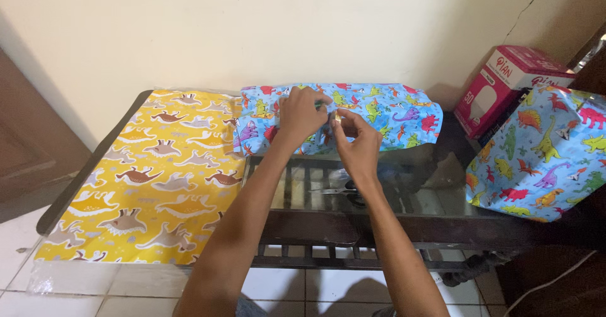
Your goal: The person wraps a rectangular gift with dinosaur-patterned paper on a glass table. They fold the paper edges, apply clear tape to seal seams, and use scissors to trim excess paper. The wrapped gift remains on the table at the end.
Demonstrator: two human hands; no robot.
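Blue dinosaur-paper parcel [353,112] at frame centre on glass worktop [416,197]: left hand [302,113] fingers pressed on its wrap, right hand [355,139] fingers pinched on something small, likely tape; seam could spring open if pressure slips.

Blue dinosaur-print wrapped parcel [379,112] (lengthwise) on table.

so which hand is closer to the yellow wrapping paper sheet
Left. The left hand rests on the blue wrapped parcel, just right of the yellow sheet. The right hand is farther right, at the parcel's front edge.
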